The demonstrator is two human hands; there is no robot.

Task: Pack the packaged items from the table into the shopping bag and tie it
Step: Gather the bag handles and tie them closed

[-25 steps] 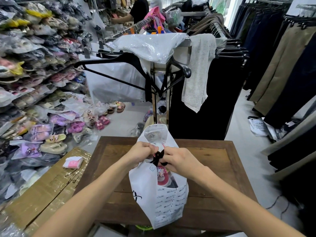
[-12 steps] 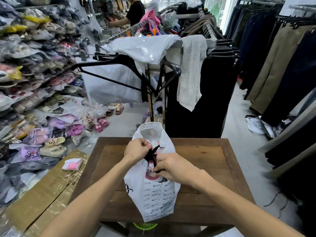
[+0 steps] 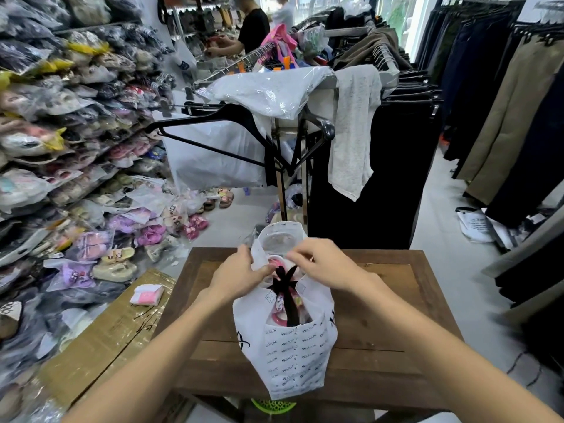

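A white printed shopping bag [image 3: 293, 355] stands upright on the wooden table [image 3: 396, 315]. A black ribbon [image 3: 285, 285] is knotted across its mouth, its ends sticking up. Pink packaged items [image 3: 279, 319] show through the gap under the knot. My left hand [image 3: 235, 276] holds the bag's left top flap between thumb and fingers. My right hand [image 3: 323, 264] hovers just right of the knot and above it, fingers loosely curled and off the ribbon. The bag's handle loop [image 3: 280, 236] rises behind both hands.
A flattened cardboard box [image 3: 100, 340] lies left of the table with a pink packet [image 3: 146, 294] on it. Shelves and floor at left hold several bagged sandals [image 3: 61, 148]. A clothes rack [image 3: 366, 178] stands behind the table. A person [image 3: 253, 29] works far back.
Both hands were pinching the black ribbon at the bag's mouth. Now the right hand has let go and lifted away, the left has shifted to the bag's flap, and the knot stands on its own.
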